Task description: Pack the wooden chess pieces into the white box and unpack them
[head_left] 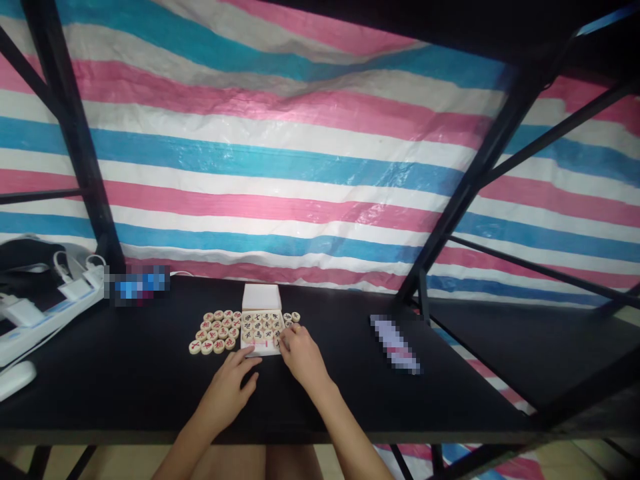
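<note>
A small white box stands on the black desk with its lid raised at the back. Rows of round wooden Chinese chess pieces with black characters fill much of it. My left hand lies at the box's front left corner, thumb and fingers apart, fingertips at its edge. At the front right of the box, my right hand has its fingers curled round a black-marked chess piece, partly hidden by them. Left of the box sit red-marked pieces in rows; a few black-marked pieces lie at its right.
A phone-like object, blurred out, lies on the desk to the right. On the left are a white power strip with plugged-in chargers and a white rounded device. Black metal posts and a striped sheet stand behind.
</note>
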Available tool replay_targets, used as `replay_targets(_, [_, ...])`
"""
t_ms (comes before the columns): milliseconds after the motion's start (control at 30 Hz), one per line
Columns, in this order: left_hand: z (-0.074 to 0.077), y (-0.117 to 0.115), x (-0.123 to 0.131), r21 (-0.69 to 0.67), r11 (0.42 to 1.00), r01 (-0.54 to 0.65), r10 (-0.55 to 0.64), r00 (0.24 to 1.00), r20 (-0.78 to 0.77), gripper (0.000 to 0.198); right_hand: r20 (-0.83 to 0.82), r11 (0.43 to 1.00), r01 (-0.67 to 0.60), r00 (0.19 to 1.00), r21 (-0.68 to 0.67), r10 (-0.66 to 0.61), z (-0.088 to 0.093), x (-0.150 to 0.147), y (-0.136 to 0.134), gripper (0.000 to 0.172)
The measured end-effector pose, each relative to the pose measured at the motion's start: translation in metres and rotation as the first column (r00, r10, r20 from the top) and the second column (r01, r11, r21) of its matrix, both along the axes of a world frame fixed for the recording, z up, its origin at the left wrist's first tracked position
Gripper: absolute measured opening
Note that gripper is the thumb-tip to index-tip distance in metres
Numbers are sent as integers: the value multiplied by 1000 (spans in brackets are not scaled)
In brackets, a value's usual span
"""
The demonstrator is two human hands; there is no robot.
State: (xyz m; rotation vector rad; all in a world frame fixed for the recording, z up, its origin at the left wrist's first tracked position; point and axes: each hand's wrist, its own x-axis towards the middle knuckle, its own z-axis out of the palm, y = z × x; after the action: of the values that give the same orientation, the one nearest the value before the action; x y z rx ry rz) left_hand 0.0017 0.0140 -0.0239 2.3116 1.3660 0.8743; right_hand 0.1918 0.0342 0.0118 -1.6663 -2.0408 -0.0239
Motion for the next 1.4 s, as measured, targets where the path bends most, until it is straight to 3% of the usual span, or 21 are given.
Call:
replay_targets(300, [5, -2, 1, -15, 1000, -9, 9, 1000, -5, 28, 85, 999, 32, 996, 17, -33, 2, 0, 1, 21])
replay_targets(567, [1, 0, 0, -26, 1000, 10, -10, 1000, 4, 29, 122, 985, -169, 978, -38, 172, 11, 0, -9, 17])
replay_targets(833, [1, 0, 0, -23, 1000, 9, -8, 1000, 14, 28, 72, 982, -187, 980, -8, 187, 3, 3, -16, 17])
replay_targets(933, [6, -1, 1, -33, 999, -1, 2, 1000, 18, 27, -1, 990, -135, 991, 39, 135, -3, 14, -6, 24])
replay_targets(1067, [7, -2, 2, -50, 999, 4, -3, 1000, 28, 26, -28, 1000, 1, 1000, 19, 0, -14, 41, 22, 53])
replay_targets(1167, [6, -2, 1, -43, 999, 4, -3, 1000, 21, 27, 50, 996, -64, 996, -56, 67, -18, 57, 47, 67])
replay_targets(1267, [5, -3, 1, -19, 1000, -2, 2, 1000, -1, 31, 58, 977, -128, 989, -172, 139, -14, 66, 65, 56])
replay_targets(1400, [8, -7, 0, 16, 1000, 10, -10, 999, 32, 31, 30, 970, -86, 995, -225, 95, -8, 75, 69, 35])
